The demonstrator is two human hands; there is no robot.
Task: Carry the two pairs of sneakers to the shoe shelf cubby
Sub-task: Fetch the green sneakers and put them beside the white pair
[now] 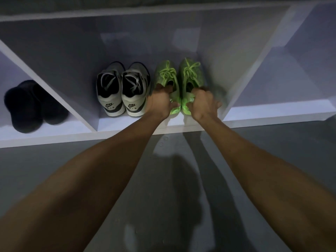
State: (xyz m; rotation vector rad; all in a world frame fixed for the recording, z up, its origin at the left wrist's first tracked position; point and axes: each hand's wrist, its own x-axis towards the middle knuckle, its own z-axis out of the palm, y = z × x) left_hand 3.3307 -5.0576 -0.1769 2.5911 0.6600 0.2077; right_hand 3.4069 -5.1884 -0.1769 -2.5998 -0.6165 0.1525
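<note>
Two neon green sneakers stand side by side inside the middle cubby of the white shoe shelf (174,127), toes pointing to the back. My left hand (160,101) grips the heel collar of the left green sneaker (166,74). My right hand (203,102) grips the heel of the right green sneaker (190,71). Just left of them in the same cubby sits a grey, white and black pair of sneakers (123,90), heels facing me, untouched.
A dark pair of shoes (34,106) fills the cubby on the left, behind a slanted white divider (45,82). Another cubby (283,84) opens on the right. Grey floor (163,197) lies in front of the shelf.
</note>
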